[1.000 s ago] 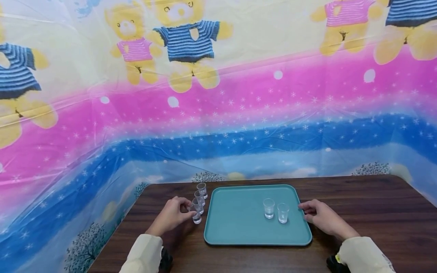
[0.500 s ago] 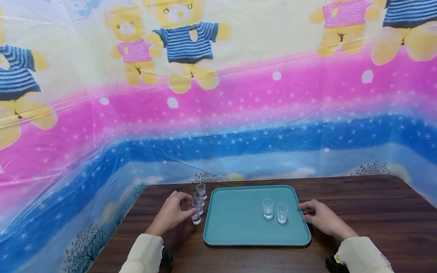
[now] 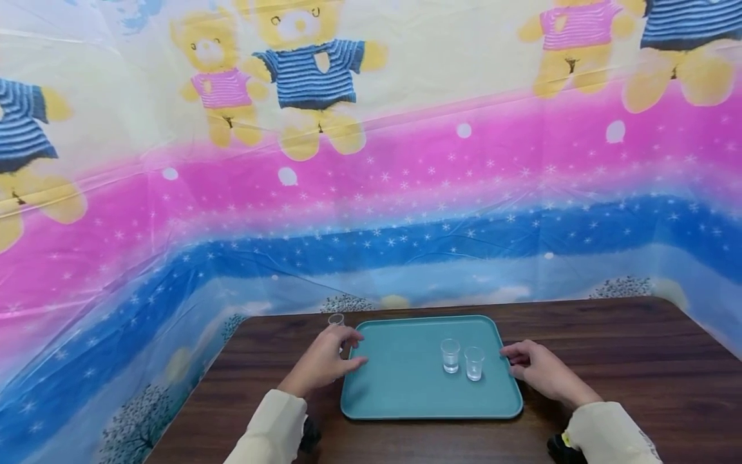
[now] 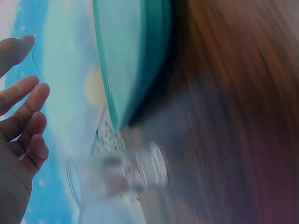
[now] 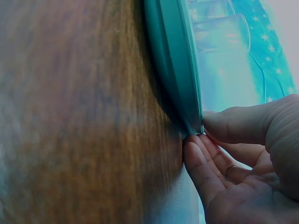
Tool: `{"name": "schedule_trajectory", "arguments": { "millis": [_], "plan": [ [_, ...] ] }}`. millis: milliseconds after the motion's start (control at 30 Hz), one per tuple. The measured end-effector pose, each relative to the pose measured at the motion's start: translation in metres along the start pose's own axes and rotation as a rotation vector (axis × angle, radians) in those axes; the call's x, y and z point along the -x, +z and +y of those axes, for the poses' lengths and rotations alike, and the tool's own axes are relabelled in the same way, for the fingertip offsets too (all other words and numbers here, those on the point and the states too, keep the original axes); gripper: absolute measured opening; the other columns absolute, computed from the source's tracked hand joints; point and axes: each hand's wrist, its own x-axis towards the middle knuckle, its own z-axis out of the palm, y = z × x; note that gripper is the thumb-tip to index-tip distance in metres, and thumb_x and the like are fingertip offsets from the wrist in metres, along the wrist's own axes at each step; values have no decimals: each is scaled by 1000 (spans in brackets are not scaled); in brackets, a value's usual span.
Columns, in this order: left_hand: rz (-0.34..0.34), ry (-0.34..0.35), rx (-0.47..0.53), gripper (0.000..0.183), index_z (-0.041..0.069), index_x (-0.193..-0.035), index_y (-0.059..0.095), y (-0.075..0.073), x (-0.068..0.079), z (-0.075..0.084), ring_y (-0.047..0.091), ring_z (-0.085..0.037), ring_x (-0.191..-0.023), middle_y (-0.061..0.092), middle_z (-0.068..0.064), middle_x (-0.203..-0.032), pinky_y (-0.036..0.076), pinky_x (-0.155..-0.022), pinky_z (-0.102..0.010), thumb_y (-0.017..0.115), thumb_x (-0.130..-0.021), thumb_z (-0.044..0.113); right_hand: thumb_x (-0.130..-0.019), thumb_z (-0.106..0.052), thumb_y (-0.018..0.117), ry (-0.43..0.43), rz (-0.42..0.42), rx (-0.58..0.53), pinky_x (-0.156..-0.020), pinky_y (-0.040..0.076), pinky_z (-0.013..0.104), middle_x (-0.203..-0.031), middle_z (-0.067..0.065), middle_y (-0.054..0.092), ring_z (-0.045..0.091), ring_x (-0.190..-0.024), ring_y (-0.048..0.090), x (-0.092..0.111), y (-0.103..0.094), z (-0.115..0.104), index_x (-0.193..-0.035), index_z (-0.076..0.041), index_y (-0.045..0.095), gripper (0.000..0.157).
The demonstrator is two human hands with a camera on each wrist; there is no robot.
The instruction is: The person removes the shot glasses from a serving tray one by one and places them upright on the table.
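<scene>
A turquoise tray (image 3: pixel 400 399) lies on the wooden table, bearing two small clear shot glasses, one (image 3: pixel 450 356) slightly left of the other (image 3: pixel 474 365). My left hand (image 3: pixel 321 364) hovers at the tray's left edge, thumb and fingers spread with nothing between them. Behind it the rim of another shot glass (image 3: pixel 336 319) shows; the hand hides the rest of that row. In the left wrist view a shot glass (image 4: pixel 149 168) stands on the table beside the tray's corner. My right hand (image 3: pixel 542 372) pinches the tray's right edge, thumb on the rim and fingers beneath.
The brown table (image 3: pixel 608 341) reaches beyond the tray on every side. Right behind its far edge hangs a printed cloth (image 3: pixel 371 212) with teddy bears and snowflakes, which also wraps round the left and right sides.
My left hand has left the front glass of the row and moved right to the tray's left edge, carrying nothing. The right hand stays at the right edge; the view shifts slightly.
</scene>
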Motion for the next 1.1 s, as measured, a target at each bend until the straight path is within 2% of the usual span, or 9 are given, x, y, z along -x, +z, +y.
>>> {"name": "schedule_trajectory", "arguments": {
  "millis": [67,133,200,267,433,533,600,867,1100],
  "plan": [
    [-16,27,-10,30,11,-108,66,6,-6,6,53,-13,-75,61,1,-90,41,-92,-42,75,-83,22,-90,1,59,2,2,1,-80,47,44,-114,12,53,29,-102,54,0,-1,0,-123,3,58,34],
    [-36,40,-10,30,12,-109,66,12,-12,13,53,-11,-81,62,1,-95,44,-89,-39,74,-83,24,-90,1,59,3,3,2,-81,47,44,-113,12,53,29,-102,54,1,-1,0,-123,3,58,34],
    [-57,45,-1,30,14,-110,66,19,-18,21,52,-10,-87,63,0,-100,47,-78,-32,74,-84,26,-90,1,59,3,4,3,-80,47,44,-113,12,53,29,-102,54,1,-2,0,-123,3,58,34],
    [-73,59,1,30,14,-109,67,25,-24,28,52,-10,-90,63,0,-102,47,-75,-30,74,-83,27,-90,1,59,0,4,4,-80,47,44,-113,12,53,29,-102,54,1,-2,0,-123,2,58,33],
    [-91,99,-52,30,14,-108,68,40,-41,45,55,-12,-97,64,0,-104,43,-90,-36,74,-84,30,-90,0,59,3,0,0,-80,48,43,-114,12,53,29,-103,54,3,-4,-1,-123,2,58,33],
    [-102,116,-97,33,14,-109,68,48,-53,55,55,-14,-99,64,3,-104,42,-92,-34,73,-83,33,-90,-1,59,13,-4,-10,-80,48,43,-115,12,52,29,-103,54,4,-5,-2,-124,2,57,34],
    [-113,125,-107,34,13,-110,68,53,-59,61,55,-15,-98,64,3,-103,45,-86,-31,74,-83,34,-91,-1,59,15,-5,-13,-80,48,43,-115,12,52,29,-103,54,4,-5,-3,-124,2,57,34],
    [-150,56,-96,38,13,-113,68,64,-76,82,47,-9,-92,58,4,-101,46,-76,-26,73,-83,36,-90,2,58,8,12,-23,-80,48,42,-114,11,53,27,-102,54,3,-1,-3,-122,0,59,33],
    [-178,31,-64,36,13,-113,68,74,-84,90,45,-8,-90,56,4,-100,46,-75,-24,73,-84,34,-90,1,58,28,9,-54,-79,48,41,-114,10,53,27,-103,54,2,1,0,-123,-1,59,32]
  ]
}}
